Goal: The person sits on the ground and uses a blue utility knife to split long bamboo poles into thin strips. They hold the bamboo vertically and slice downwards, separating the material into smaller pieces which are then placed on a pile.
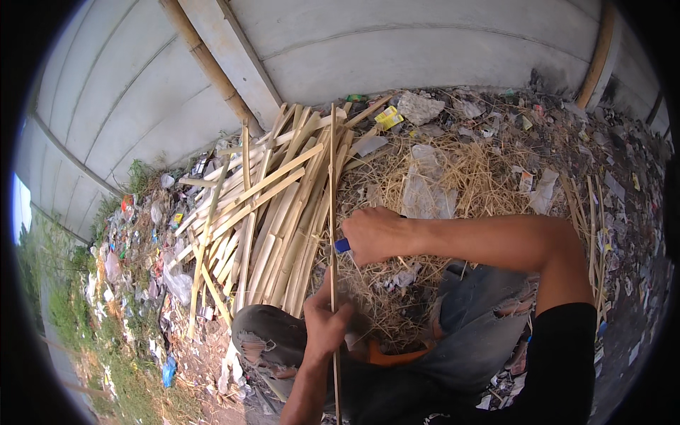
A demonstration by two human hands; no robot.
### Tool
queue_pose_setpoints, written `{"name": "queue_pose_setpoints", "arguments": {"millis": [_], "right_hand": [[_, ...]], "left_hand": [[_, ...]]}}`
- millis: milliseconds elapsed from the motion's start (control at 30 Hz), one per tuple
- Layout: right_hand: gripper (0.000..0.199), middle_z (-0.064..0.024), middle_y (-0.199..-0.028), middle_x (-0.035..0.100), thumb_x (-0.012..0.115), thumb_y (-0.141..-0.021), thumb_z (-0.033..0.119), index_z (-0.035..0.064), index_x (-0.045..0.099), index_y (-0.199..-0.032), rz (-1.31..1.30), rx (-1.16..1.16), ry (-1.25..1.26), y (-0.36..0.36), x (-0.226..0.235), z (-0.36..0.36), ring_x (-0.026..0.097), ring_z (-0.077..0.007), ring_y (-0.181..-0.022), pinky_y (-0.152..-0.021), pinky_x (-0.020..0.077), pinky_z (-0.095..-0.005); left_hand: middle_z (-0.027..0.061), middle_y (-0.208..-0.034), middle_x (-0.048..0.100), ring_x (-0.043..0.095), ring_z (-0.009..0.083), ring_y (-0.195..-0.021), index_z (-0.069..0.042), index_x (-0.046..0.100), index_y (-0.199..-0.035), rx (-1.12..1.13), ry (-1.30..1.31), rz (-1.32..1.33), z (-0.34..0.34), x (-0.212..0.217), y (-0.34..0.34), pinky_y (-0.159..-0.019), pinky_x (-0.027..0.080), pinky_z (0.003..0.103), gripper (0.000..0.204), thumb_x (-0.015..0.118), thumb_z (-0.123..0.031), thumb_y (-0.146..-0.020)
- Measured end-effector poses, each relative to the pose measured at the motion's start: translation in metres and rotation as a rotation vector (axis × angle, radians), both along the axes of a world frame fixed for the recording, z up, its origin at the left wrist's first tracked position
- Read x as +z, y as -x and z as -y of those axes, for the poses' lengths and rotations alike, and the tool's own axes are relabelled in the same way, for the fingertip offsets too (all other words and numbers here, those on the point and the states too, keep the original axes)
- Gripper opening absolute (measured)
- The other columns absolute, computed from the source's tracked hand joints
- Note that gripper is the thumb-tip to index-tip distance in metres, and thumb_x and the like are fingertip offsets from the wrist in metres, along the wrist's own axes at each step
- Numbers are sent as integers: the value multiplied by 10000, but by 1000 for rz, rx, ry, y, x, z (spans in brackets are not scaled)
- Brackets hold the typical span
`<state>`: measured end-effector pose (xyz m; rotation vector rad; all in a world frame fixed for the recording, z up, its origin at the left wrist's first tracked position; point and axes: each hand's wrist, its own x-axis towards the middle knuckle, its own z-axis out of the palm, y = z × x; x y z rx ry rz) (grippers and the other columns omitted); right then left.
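A long, thin bamboo strip (332, 163) stands lengthwise in front of me, running from the pile down past my knee. My left hand (327, 320) is closed around its lower part. Just above and to the right, my right hand (375, 235) is closed in a fist on a blue-handled tool (342, 245). Only the blue end shows, right beside the strip; the fist hides the rest, so its kind cannot be made out. A large pile of split bamboo strips (283, 219) lies beyond my left knee.
Straw-like bamboo shavings (482, 173) cover the ground ahead, with a clear plastic sheet (428, 184) among them. Litter lies all around. A grey panel wall (425, 57) with bamboo poles (212, 67) leaning on it closes off the far side. More thin strips (593, 234) lie at right.
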<state>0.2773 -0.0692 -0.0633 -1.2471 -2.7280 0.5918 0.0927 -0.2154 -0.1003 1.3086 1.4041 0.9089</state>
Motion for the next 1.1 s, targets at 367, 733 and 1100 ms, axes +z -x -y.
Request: {"name": "queue_pose_setpoints", "arguments": {"millis": [367,733,1100], "right_hand": [[230,-233,-764,699,737,-673,166,-42,702,-764,-118,-365,-360,-58,19,-69,715,-422,-732,-695,591,-488],[162,-234,-898,726,670,-785,114,-12,721,-874,-145,-771,-385,-143,37,-70,728,-396,-854,-771,584,-493],[169,-193,-813,709,655,-785,131,0,710,-876,-197,-482,-577,-99,66,-36,715,-363,-752,-694,568,-473]], "left_hand": [[-25,-715,547,485,47,-658,0,609,-791,-51,12,112,12,17,-8,-611,409,227,61,636,35,-749],[-12,-724,564,487,43,-645,144,475,-1421,67,-210,-76,81,82,57,-598,363,201,671,714,-173,-880],[155,-1086,683,677,176,-892,43,563,-1329,1303,-1471,-241,33,258,187,-821,564,323,462,498,-342,-1083]]}}
